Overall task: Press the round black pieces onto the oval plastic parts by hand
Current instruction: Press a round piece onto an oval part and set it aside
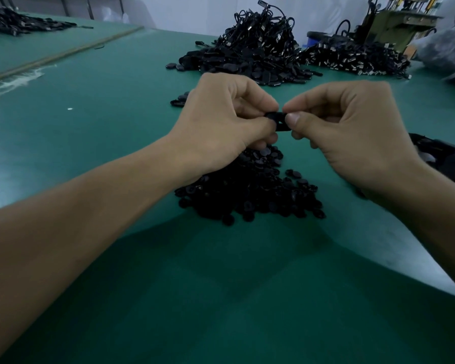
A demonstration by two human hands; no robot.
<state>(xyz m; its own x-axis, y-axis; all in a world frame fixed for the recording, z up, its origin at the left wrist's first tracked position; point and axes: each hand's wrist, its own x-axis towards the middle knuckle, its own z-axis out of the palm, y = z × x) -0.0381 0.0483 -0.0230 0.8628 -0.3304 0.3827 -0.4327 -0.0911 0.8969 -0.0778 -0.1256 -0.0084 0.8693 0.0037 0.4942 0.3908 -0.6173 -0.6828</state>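
- Both hands are up over mid-table, meeting fingertip to fingertip.
- Left hand (221, 119): thumb + forefinger pinch the left end of a small black part (278, 121). The other fingers curl under.
- Right hand (352, 127): thumb + forefinger pinch the right end of the same part, thumbnail facing the cam, rest of the fingers tucked in.
- The black part hangs in the air between the two hands, just above the near heap. Fingertips hide most of it, so can't tell if it's an oval part alone or w/ a round piece on it.
- A heap of round black pieces (247, 198) lies on the green table (221, 285) right under the hands. The left wrist covers its left edge.
- Farther back is a spread of oval plastic parts (247, 67), flat & dark, at the foot of a tall tangle of black cables (260, 27).
- A few loose oval parts (177, 100) peek out just left of the left hand.
- Right of the tangle sits a 2nd cable heap (352, 59), w/ metal connectors showing.
- At the right edge, partly behind the right wrist, is a dark tray (447, 158) w/ more black bits inside. Too blurry for detail.
- Far back left, another dark pile (11, 22) sits on the next table section.
- Back right is a greenish machine (394, 24), out of focus.
- Both forearms are bare and come in from the bottom corners.
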